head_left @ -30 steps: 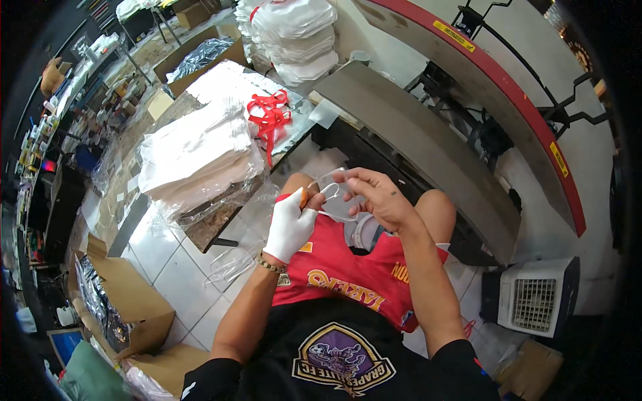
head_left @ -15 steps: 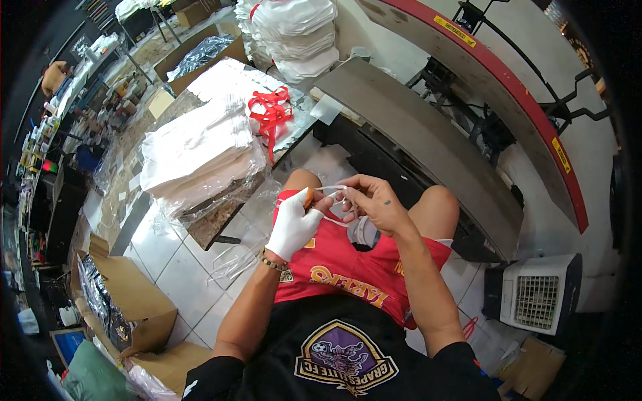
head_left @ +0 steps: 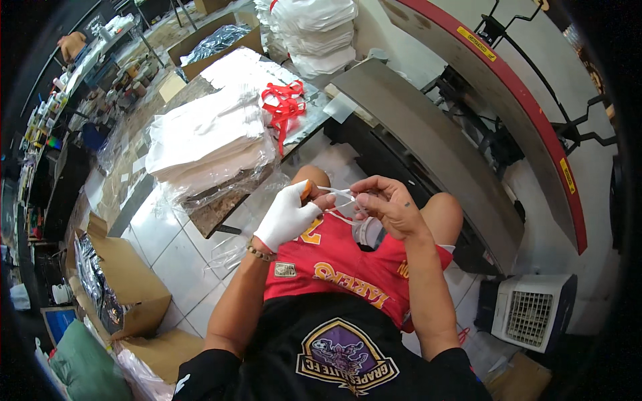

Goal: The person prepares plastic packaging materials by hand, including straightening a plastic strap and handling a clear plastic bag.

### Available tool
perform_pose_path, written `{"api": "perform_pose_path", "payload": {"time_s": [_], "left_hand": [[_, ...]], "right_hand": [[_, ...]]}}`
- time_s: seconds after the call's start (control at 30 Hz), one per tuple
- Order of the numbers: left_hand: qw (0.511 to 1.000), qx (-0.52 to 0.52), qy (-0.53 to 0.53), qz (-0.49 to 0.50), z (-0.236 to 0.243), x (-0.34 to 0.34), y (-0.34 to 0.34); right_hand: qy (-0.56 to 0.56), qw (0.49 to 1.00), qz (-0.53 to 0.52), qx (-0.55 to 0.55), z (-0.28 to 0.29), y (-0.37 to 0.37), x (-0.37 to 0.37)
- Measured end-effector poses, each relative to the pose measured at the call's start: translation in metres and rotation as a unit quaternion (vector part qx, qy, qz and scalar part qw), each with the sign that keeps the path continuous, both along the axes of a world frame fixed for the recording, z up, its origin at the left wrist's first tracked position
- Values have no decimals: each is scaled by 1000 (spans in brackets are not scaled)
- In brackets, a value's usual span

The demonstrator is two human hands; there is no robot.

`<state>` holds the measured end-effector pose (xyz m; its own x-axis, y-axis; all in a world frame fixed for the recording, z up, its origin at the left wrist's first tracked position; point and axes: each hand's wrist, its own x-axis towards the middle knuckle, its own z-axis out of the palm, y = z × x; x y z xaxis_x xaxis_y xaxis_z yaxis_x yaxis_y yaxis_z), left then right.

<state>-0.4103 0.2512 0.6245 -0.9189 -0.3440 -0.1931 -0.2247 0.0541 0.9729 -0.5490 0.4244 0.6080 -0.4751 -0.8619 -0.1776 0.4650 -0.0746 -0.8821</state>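
Note:
Over my lap, a thin white cord (head_left: 338,192) runs between my two hands and forms a loop or crossing near the right fingertips. My left hand (head_left: 287,215), in a white glove with some fingertips bare and a bead bracelet at the wrist, pinches one end. Bare fingers of my right hand (head_left: 393,207) are closed on the cord's other part. Another stretch of it hangs below the fingers. Underneath lies the red garment (head_left: 341,257) with yellow lettering across my thighs. A round whitish thing (head_left: 369,232) shows between my legs, partly hidden.
Ahead to the left, a low table (head_left: 210,217) bears a stack of white cloth pieces (head_left: 207,134) in clear plastic and red ribbon (head_left: 284,103). A heat press (head_left: 428,160) stands right. Cardboard boxes (head_left: 137,274) are left; an air cooler (head_left: 535,311) is right. Another person (head_left: 72,47) is far off.
The whole view has shifted slightly, with the table and press now further right. Both hands stay on the white cord, and its strands have moved a little between my fingers.

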Motion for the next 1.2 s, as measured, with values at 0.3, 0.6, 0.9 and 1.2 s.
{"api": "perform_pose_path", "payload": {"time_s": [0.3,0.6,0.9,1.2], "left_hand": [[963,270,-16,0,-8,20,-13],[945,324,47,9,-16,23,2],[989,134,15,54,-24,17,19],[990,96,21,98,-36,17,21]], "right_hand": [[176,982,-53,45,-19,-12,13],[342,915,-182,116,-22,-23,45],[309,925,-203,84,-39,-20,56],[149,985,-75,48,-44,-12,56]]}}
